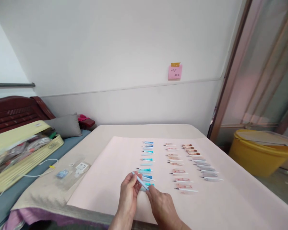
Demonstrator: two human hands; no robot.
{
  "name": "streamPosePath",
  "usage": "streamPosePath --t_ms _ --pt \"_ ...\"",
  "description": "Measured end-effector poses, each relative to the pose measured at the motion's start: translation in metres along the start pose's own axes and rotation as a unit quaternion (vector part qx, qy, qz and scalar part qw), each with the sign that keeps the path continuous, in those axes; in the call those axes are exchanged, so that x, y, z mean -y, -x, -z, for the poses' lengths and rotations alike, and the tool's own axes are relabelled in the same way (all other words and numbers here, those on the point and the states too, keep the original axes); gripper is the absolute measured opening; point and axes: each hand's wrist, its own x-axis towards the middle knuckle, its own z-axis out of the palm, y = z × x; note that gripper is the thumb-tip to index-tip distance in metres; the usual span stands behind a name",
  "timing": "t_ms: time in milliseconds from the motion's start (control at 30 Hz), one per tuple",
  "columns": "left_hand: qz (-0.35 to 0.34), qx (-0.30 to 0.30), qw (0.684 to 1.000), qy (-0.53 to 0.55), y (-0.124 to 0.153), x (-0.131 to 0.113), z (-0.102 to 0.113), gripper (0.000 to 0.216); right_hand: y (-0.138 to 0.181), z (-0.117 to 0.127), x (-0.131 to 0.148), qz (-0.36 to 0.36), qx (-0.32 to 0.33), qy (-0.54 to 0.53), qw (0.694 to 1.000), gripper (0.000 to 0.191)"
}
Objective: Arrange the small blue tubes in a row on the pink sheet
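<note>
My left hand [129,189] and my right hand [162,203] meet over the near side of the table. Between them is a slim light-blue pen [140,181], tilted down to the right. The left fingers pinch its upper part, while the right fingertips close on its lower end. Just beyond my hands runs a column of blue and turquoise pen parts [147,159], partly hidden by my fingers. To the right lie a column of pink-patterned pen parts [179,171] and a slanting column of brown and grey ones [205,166], with dark-tipped white refills among them.
Pale pink paper [105,179] covers much of the table. Clear plastic bags [73,171] lie on its left side. Further left, an opened yellow box [26,153] rests on a bench near a grey cushion [64,125]. A yellow tub [256,156] stands right of the table.
</note>
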Motion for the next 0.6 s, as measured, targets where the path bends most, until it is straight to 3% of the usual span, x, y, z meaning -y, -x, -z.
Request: streamPosePath --t_ms 67,167,200,233,300,367,433,533,600 --pt "0.006 0.013 1.0 0.009 0.002 -0.002 -0.001 0.016 0.0 0.003 0.005 -0.094 0.088 -0.175 0.976 0.028" --pt "0.013 0.037 0.999 0.026 0.005 -0.007 -0.005 0.018 -0.002 0.01 0.01 -0.228 0.227 -0.415 0.851 0.031" --pt "0.013 0.041 0.999 0.029 0.006 -0.008 -0.006 0.019 -0.003 0.011 0.011 -0.243 0.241 -0.452 0.824 0.03" --pt "0.014 0.043 0.999 0.03 0.007 -0.009 -0.007 0.02 -0.003 0.012 0.011 -0.239 0.238 -0.465 0.818 0.03" --pt "0.014 0.037 0.999 0.031 0.008 -0.009 -0.007 0.023 -0.004 0.011 0.011 -0.199 0.197 -0.427 0.86 0.031" --pt "0.012 0.025 0.999 0.038 0.008 -0.009 -0.006 0.024 -0.003 0.007 0.012 -0.13 0.136 -0.332 0.924 0.033" --pt "0.009 0.01 0.999 0.043 0.007 -0.008 -0.004 0.022 0.0 0.005 0.014 -0.058 0.084 -0.242 0.965 0.033" --pt "0.011 -0.007 0.999 0.045 0.005 -0.008 -0.001 0.014 0.004 0.004 0.017 -0.024 0.073 -0.232 0.97 0.031" --pt "0.017 -0.009 0.999 0.05 0.005 -0.008 -0.001 0.012 0.006 0.006 0.019 -0.1 0.135 -0.326 0.93 0.029"
